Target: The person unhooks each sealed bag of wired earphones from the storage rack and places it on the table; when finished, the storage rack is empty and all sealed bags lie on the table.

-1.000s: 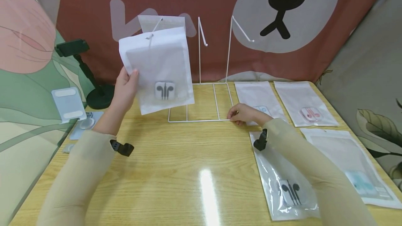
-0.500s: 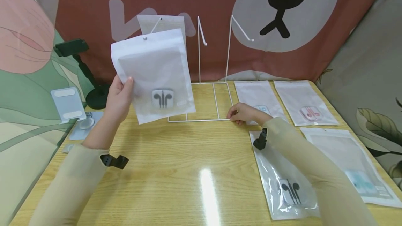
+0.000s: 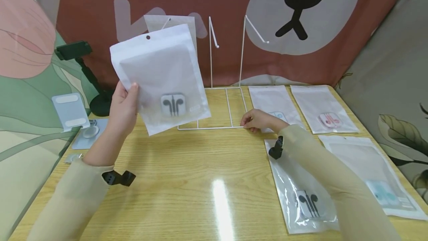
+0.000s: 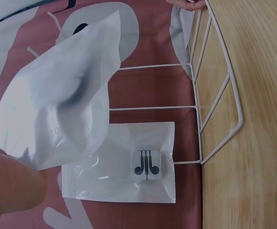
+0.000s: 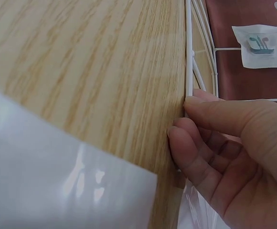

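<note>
My left hand (image 3: 125, 109) grips the left edge of a white zip bag (image 3: 160, 68) with packed wired earphones showing low in it. The bag's punched hole (image 3: 148, 37) is in front of the rack's left hook, apart from it. Behind it another earphone bag (image 4: 152, 186) hangs on the white wire rack (image 3: 211, 128), mostly hidden in the head view. At the front right corner of the rack's base, my right hand (image 3: 259, 120) pinches the wire between thumb and fingers. The middle hook (image 3: 214, 34) and right hook (image 3: 256, 29) carry nothing.
Several bags lie on the right of the wooden table (image 3: 174, 196): a clear one (image 3: 284, 181), one with light blue contents (image 3: 347, 159), one with pink earphones (image 3: 311, 99), and another (image 3: 267, 97). At left are a blue phone stand (image 3: 70, 109) and a black stand (image 3: 100, 103).
My left hand has drawn the held bag forward and slightly left, off the hook's tip, which earlier passed through its hole. The right hand stays on the rack's corner.
</note>
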A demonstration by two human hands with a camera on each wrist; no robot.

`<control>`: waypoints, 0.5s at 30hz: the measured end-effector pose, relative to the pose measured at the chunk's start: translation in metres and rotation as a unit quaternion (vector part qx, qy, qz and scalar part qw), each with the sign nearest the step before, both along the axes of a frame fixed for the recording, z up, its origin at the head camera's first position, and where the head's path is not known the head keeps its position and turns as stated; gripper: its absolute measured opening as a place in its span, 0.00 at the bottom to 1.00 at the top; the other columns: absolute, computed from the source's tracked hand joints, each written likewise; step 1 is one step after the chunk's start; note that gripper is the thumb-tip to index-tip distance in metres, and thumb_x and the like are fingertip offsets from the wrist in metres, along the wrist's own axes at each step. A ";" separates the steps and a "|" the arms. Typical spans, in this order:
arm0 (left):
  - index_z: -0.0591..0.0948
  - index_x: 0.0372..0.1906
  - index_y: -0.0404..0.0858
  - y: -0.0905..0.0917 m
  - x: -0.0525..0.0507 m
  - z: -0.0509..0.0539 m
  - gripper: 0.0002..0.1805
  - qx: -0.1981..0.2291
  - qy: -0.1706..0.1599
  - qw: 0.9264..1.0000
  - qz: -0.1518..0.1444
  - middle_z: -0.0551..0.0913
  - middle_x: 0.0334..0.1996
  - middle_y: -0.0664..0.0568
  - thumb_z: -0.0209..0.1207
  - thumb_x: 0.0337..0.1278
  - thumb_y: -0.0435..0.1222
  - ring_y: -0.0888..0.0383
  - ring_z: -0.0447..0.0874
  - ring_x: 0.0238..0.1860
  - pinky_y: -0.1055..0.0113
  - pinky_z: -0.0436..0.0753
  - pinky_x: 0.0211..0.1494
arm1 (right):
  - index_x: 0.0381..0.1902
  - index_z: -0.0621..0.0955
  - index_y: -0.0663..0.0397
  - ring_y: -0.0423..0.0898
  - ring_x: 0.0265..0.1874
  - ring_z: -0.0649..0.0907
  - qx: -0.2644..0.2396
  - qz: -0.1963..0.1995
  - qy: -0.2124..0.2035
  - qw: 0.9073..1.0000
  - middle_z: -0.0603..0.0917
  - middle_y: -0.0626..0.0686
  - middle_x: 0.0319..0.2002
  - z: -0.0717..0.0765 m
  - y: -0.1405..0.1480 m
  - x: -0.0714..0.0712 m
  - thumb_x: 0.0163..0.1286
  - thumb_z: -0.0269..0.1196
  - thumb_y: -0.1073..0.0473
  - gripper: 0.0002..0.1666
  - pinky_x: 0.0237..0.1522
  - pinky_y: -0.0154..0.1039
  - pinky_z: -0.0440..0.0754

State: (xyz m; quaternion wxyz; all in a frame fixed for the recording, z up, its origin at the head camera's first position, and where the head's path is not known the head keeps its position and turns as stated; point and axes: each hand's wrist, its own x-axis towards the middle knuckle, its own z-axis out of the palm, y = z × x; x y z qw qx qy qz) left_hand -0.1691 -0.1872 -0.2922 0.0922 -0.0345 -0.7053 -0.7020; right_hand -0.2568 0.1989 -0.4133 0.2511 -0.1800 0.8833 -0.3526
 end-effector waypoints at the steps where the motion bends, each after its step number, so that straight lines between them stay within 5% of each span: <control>1: 0.62 0.62 0.47 0.000 0.001 0.001 0.24 0.002 -0.001 1.000 0.000 0.67 0.57 0.49 0.46 0.64 0.49 0.52 0.65 0.58 0.46 0.60 0.63 | 0.33 0.81 0.64 0.43 0.17 0.76 0.001 0.001 0.001 1.000 0.77 0.51 0.22 0.000 0.000 0.000 0.63 0.60 0.70 0.03 0.20 0.34 0.78; 9: 0.59 0.66 0.47 0.012 0.015 -0.002 0.27 -0.004 -0.029 0.998 -0.062 0.66 0.59 0.48 0.45 0.65 0.50 0.51 0.66 0.58 0.45 0.63 0.61 | 0.33 0.81 0.64 0.42 0.17 0.76 0.005 0.005 0.004 1.000 0.78 0.51 0.22 0.000 -0.001 -0.002 0.62 0.60 0.70 0.03 0.20 0.34 0.79; 15: 0.60 0.63 0.41 0.031 0.030 -0.022 0.21 0.010 -0.062 0.989 -0.137 0.70 0.50 0.48 0.40 0.71 0.44 0.55 0.74 0.48 0.62 0.77 0.49 | 0.33 0.80 0.65 0.43 0.17 0.76 0.003 0.001 -0.003 1.000 0.77 0.52 0.22 0.000 -0.001 0.000 0.63 0.59 0.71 0.03 0.20 0.34 0.78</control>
